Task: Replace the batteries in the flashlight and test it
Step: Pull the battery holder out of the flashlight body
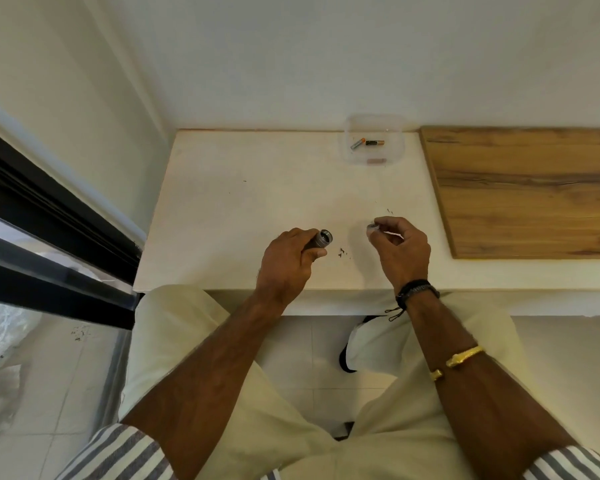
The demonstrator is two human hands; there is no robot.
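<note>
Near the front edge of the white table point(239, 209), in the lower middle of the head view, the left hand point(286, 263) is wrapped round the dark flashlight point(321, 239). Its fingers cover most of the barrel, and only the round open end shows, pointing right. Just right of it, apart from it, the right hand point(400, 252) pinches a small grey piece point(372, 226) at its fingertips; the fingers hide too much to tell what it is. A few dark specks point(342, 251) lie on the table between the hands. Upper centre, against the wall, a clear plastic container point(392, 129) holds two batteries point(367, 143). A wooden board point(534, 188) fills the right, a dark window frame point(49, 216) the left.
</note>
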